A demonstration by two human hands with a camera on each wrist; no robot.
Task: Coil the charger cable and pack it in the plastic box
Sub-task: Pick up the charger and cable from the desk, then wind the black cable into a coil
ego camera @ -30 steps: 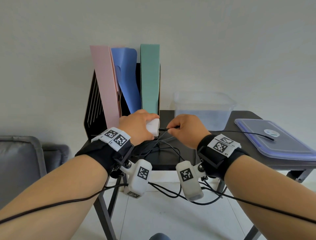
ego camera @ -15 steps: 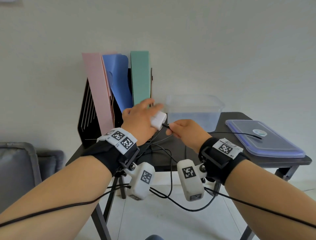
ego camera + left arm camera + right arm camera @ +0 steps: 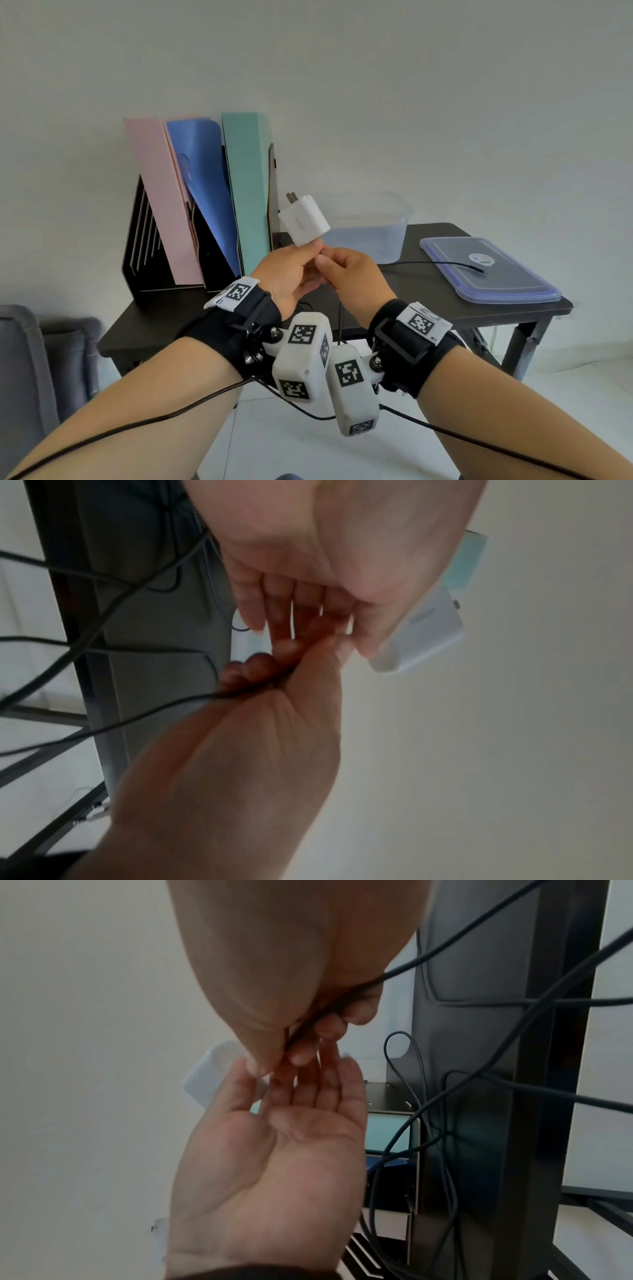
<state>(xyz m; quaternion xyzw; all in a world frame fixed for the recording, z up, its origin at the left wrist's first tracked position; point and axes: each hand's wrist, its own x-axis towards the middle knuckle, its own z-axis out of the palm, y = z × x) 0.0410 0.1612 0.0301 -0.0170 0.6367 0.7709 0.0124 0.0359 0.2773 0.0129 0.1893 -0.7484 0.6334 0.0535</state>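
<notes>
A white charger plug stands prongs-up in the air in front of the folders. My left hand pinches its lower end between thumb and fingers. In the left wrist view the thumb lies on the plug. My right hand touches the left and pinches the black charger cable just below the plug. The cable trails over the table onto the lid. The clear plastic box stands open behind my hands with nothing in it.
A blue-rimmed lid lies at the right end of the black table. A black file rack with pink, blue and green folders stands at the back left. A grey seat is at the left.
Both hands have risen from the table, lifting the plug. The plug has turned upright with its prongs up, and the hands have closed together.
</notes>
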